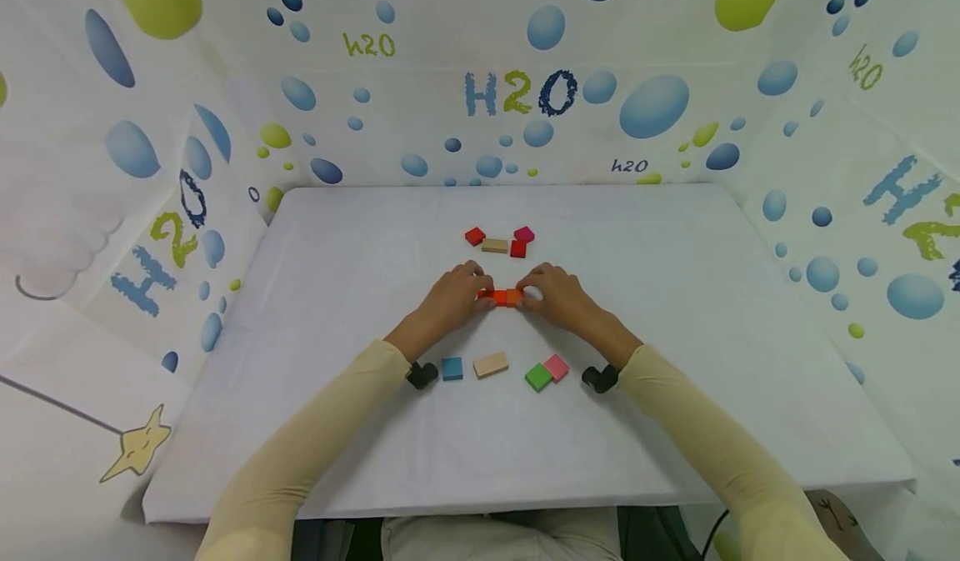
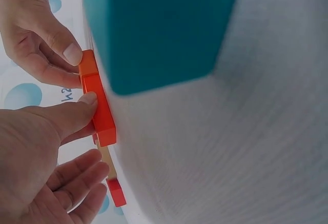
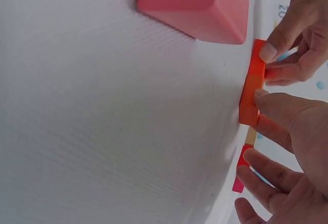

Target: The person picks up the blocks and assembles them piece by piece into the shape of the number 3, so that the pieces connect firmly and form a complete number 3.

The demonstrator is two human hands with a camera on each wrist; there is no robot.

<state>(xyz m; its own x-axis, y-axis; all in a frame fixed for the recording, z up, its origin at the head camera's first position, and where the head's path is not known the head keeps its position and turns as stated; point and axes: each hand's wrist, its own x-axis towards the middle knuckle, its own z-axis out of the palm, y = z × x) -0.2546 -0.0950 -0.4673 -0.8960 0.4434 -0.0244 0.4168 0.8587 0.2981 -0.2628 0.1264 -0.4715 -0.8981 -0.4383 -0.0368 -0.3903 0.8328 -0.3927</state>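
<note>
Red block [image 2: 104,113] and orange block [image 1: 513,298], end to end near the middle of the table [image 1: 637,252]. Left hand [image 1: 452,293]: fingers pinch the red. Right hand [image 1: 558,297]: fingers pinch the orange. Green block [image 1: 538,377]: we find it in the head view only. Blue block [image 2: 161,32]: head and left wrist views only.

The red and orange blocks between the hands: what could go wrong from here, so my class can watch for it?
The left hand pinches the red block and the right hand the orange block; uneven pressure might skew their row. The left wrist camera sits close to the blue block, so an arm shift could perhaps knock it.
</note>
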